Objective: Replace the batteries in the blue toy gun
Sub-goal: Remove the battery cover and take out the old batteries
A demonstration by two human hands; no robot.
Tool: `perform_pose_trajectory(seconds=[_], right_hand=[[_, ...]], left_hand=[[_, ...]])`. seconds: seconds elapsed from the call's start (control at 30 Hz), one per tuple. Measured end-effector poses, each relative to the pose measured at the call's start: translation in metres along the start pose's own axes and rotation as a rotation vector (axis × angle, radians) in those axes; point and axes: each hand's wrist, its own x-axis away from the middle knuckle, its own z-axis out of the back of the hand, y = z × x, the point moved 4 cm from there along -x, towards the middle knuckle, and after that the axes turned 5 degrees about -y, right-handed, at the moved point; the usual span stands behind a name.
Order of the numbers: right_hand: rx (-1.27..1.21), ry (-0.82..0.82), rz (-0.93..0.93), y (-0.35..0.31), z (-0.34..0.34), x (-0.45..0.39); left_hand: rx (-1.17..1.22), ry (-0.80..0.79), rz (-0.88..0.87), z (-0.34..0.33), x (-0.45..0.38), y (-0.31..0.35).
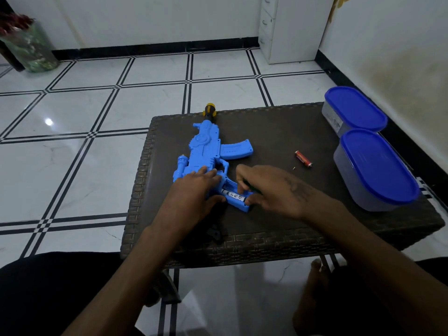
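Blue toy gun, stock compartment open.
Left hand presses it flat and steady; right hand pinches a battery into the slot.

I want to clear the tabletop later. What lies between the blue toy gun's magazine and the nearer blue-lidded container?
In the head view, a red battery and a tiny screw lie on the dark table between the magazine and the container.

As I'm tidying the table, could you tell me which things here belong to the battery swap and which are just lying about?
Job: blue toy gun; battery in its open compartment; red battery; small screw; black cover; screwdriver.
Lying about: two blue-lidded containers; vase.
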Motion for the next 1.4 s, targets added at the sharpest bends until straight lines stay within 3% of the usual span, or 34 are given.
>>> perform_pose_trajectory(seconds=[0.47,0.9,1.0,1.2,1.4], right_hand=[[0.099,-0.076,0.055,0.000,0.002,-0.018],[-0.039,0.136,0.137,-0.012,0.002,-0.009],[-0.088,0.163,0.103,-0.007,0.005,-0.006],[-0.133,0.500,-0.094,0.040,0.038,0.025],[-0.054,0.615,-0.317,0.089,0.047,0.028]], left_hand=[[-0.010,0.020,0.000,-0.003,0.001,0.000],[0.011,0.024,0.001,-0.002,0.002,0.002],[0.051,0.063,-0.015,-0.001,0.004,0.001],[0.099,0.177,-0.010,0.001,0.009,-0.005],[-0.020,0.146,0.206,-0.012,0.012,-0.016]])
